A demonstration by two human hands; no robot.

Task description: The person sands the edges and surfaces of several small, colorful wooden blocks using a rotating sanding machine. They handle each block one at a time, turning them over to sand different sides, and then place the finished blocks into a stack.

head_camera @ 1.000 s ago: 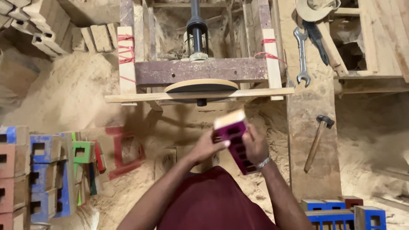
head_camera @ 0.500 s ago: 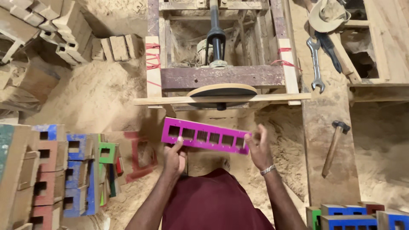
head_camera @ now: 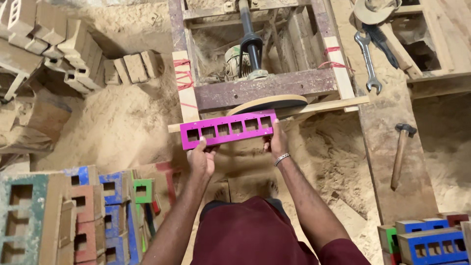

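Both hands on the magenta block [head_camera: 227, 128], held flat and level, long side across the body, row of square holes facing up.

Left hand [head_camera: 202, 158]: fingers curled under the block's near-left end, thumb on the near edge. Closed grip, holding the block.

Right hand [head_camera: 277, 142]: fingers wrapped on the near-right end, thumb side up against the edge; bracelet [head_camera: 281, 158] on the wrist. Also closed on the block.

Block position: between the two sets of fingertips, its far edge just at the wooden rail [head_camera: 267, 112] of the frame. The disc [head_camera: 269, 104] sits right beyond the right fingertips, touching or nearly touching the block's far-right corner; can't tell which. Motor and shaft [head_camera: 250, 54] are further past the fingers, inside the frame [head_camera: 265, 86].

Around:
- right of the right hand, well apart: hammer [head_camera: 401, 153] on a plank, spanner [head_camera: 368, 61] further out
- left of the left hand and nearer the body: stack of painted blocks [head_camera: 98, 211], blue, red, green
- far left, beyond the fingers: unpainted blocks [head_camera: 73, 49] piled on sawdust
- lower right: more blue blocks [head_camera: 431, 243]

Sawdust covers the floor under both arms.
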